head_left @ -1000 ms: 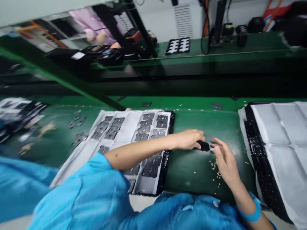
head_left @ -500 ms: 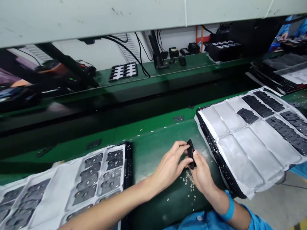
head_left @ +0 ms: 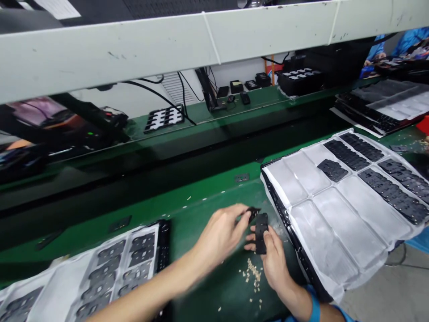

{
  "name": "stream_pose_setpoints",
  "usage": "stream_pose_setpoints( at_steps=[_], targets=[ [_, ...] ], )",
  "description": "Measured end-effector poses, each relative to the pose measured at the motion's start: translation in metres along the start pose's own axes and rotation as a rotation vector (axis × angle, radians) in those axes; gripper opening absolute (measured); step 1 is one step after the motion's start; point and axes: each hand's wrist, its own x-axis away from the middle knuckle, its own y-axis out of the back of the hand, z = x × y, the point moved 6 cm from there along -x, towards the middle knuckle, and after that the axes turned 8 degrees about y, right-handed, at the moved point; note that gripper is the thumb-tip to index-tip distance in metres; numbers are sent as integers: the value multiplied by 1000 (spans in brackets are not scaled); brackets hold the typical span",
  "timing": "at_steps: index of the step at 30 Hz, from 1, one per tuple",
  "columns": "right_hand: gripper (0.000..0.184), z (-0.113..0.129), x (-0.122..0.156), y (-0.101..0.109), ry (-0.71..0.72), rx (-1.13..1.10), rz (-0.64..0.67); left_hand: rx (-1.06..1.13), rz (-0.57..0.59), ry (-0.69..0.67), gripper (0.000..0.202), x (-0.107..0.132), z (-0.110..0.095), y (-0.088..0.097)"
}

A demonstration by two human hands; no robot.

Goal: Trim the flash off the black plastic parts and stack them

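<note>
My left hand pinches a small dark plate between thumb and fingertips, partly hidden by the fingers. Close beside it, my right hand grips a flat black rectangular part, thumb on its face and fingers behind. The two parts look slightly apart. Small pale bits lie scattered on the green mat below. To the right lies a tray with white lining, holding rows of black plates in some compartments. Another lined tray at lower left holds dark plates with cut-outs.
A pale beam crosses above the bench. Single dark plates lie near the bench's far edge. Beyond a dark channel, a green shelf carries a tray of white pieces and black boxes. Stacked trays sit far right.
My left hand has drawn back a little from my right, taking a small dark plate with it. The right hand now shows the black part's broad face. The camera view has shifted.
</note>
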Motion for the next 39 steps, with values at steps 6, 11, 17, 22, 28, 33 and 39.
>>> stream_pose_setpoints(
  at_steps=[6,11,17,22,28,33,39],
  targets=[
    [67,-3,2,-5,-122,-91,-11,-433,-64,-304,36,-126,-115,-30],
    [70,-6,2,-6,-138,-93,-18,-479,-47,-445,32,-198,-183,-106],
    [65,-5,4,-8,-181,-76,30,-549,-56,-527,30,-218,-193,-145],
    [67,7,4,-12,-201,-56,85,-596,-53,-567,30,-228,-198,-150],
    [72,7,4,-15,-232,-57,100,-598,-47,-559,33,-231,-203,-141],
    [74,0,6,-20,-236,-84,137,-575,-64,-455,37,-237,-204,-127],
    [65,2,5,-17,-253,-115,113,-525,48,-356,29,-239,-205,-129]
  ],
)
